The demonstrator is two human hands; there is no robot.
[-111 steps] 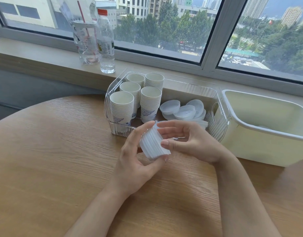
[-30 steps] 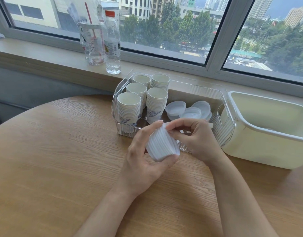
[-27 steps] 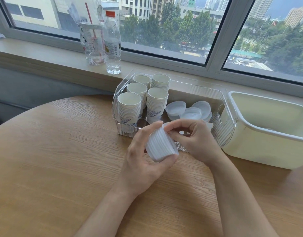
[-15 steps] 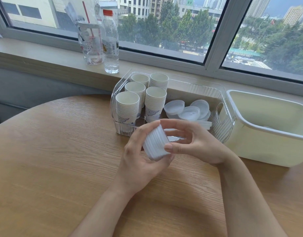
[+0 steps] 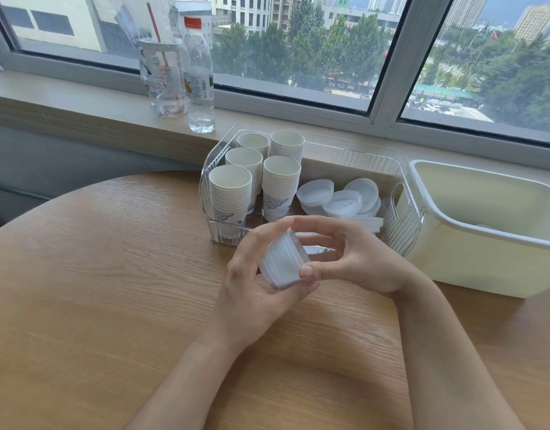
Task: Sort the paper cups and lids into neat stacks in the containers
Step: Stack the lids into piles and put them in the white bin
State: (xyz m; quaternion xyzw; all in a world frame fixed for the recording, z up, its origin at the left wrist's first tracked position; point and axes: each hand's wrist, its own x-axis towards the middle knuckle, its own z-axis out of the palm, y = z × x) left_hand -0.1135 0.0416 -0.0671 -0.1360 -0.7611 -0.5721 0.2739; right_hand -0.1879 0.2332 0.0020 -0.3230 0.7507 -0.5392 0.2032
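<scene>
Holding a stack of white lids between both hands, you keep it just above the wooden table, near the middle of the frame. Your left hand curls around the lower left of the stack, index finger on top and thumb beneath it. Your right hand meets it from the right: the thumb presses on the stack's right end, and the other fingers arch over the top edge. The stack lies on its side, tilted. Its long axis runs from lower left to upper right of the frame, with the ribbed rims facing you.

Just behind your hands stands a clear ribbed container. Five upright stacks of paper cups fill its left part, and loose lids lie scattered in its right part. At the right edge of the frame a cream tub stands touching, or nearly touching, the clear container. On the window sill in the upper left stand a water bottle and a clear cup with a red straw.
</scene>
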